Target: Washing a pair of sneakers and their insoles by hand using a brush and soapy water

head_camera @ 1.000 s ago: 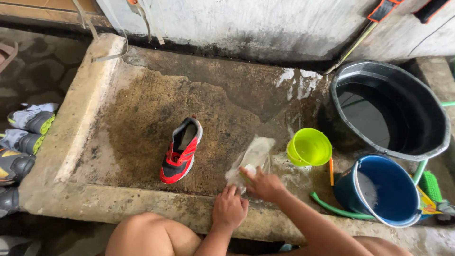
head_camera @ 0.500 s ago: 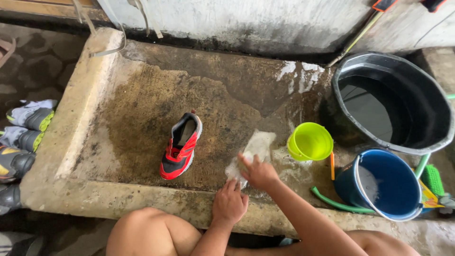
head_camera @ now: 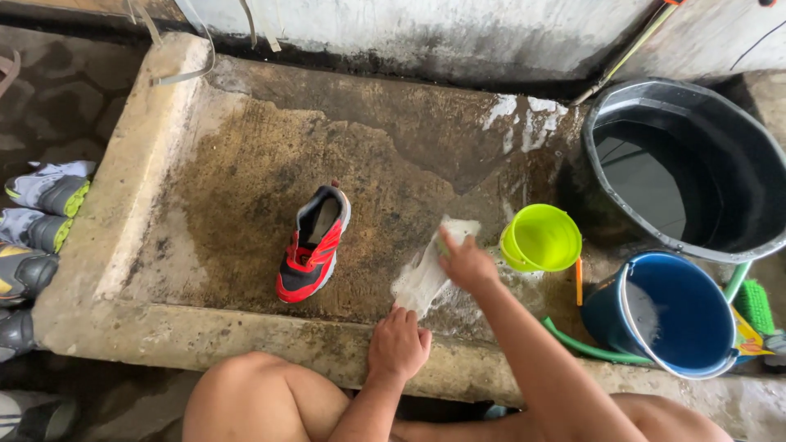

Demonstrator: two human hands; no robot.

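Under both hands [head_camera: 399, 344] [head_camera: 467, 262], soapy insole [head_camera: 426, 274].

Wet, stained concrete slab [head_camera: 246, 188] below a grimy whitewashed wall [head_camera: 426, 33], dark stone floor [head_camera: 65, 106] alongside, flat daylight.

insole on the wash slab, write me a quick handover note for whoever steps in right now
Left hand: flat on the near end of the white insole, pinning it to the wet concrete slab; no closed grip.
Right hand: pressed on the insole's far end; whether it holds a brush cannot be told.
Red and black shoe: lies left of the insole, untouched.
Green scoop, blue bucket and black tub stand to the right.
Done: insole soapy. Left: rinsing; shoe looks unwashed.
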